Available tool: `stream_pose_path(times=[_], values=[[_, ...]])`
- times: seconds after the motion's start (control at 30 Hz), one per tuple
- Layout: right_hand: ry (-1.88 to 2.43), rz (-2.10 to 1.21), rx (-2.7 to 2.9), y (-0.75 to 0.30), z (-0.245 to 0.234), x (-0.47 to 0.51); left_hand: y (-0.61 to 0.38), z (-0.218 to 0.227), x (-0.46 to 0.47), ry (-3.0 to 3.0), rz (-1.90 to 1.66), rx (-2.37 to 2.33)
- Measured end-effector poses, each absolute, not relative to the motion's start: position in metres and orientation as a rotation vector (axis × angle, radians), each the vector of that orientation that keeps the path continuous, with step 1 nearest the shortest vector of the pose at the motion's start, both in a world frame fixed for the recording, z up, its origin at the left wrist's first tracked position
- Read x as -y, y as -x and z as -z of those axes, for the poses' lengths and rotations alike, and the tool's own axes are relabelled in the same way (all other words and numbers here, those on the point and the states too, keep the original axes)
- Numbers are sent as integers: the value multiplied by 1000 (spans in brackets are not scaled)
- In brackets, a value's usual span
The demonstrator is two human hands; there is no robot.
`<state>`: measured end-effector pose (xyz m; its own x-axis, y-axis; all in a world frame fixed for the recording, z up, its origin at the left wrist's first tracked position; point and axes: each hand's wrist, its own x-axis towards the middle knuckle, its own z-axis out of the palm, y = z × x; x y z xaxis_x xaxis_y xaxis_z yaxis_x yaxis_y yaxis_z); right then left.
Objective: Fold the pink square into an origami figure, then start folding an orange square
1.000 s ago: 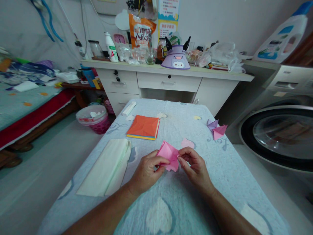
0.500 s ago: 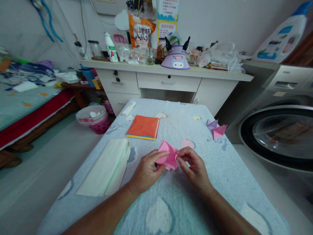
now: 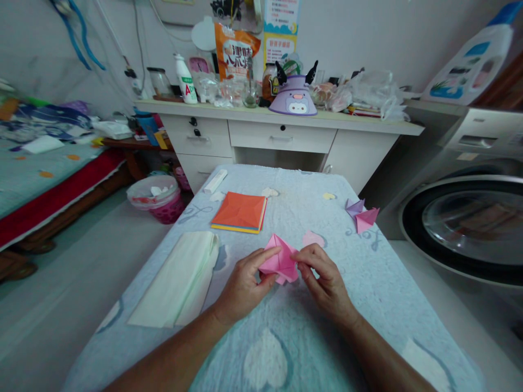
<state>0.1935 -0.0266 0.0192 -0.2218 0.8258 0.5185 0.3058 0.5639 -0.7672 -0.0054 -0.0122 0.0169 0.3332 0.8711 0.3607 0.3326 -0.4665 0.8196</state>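
Note:
A piece of pink origami paper (image 3: 281,260), partly folded with creases and raised flaps, is held just above the table between both hands. My left hand (image 3: 247,280) pinches its left side, thumb below and fingers on the upper face. At the right edge, my right hand (image 3: 324,277) has its fingertips closed on a corner of the paper. A stack of square origami paper (image 3: 240,211), orange on top, lies beyond my left hand. Toward the right edge of the table rest a purple folded paper piece (image 3: 354,207) and a pink folded paper piece (image 3: 366,219).
On the left of the cloth-covered table (image 3: 261,337) lie a pale folded sheet (image 3: 177,280) and a small white box (image 3: 215,181). A cluttered white cabinet (image 3: 281,130) stands behind, a washing machine (image 3: 461,218) on the right, a pink bin (image 3: 157,201) on the left.
The right fingers have shifted slightly up and left along the pink paper's edge. The paper has opened a little, showing more of its creased inner face. The left hand stays nearly still.

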Motion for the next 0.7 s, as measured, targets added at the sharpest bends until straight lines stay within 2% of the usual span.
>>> stream_pose_path(times=[0.3,0.7], values=[[932,-596,1919,-203,-18,23,9,-17,13,-2000,-1037,-1007],[984,-831,1932,-207,-29,21,13,-17,8,-1795,-936,-1004]])
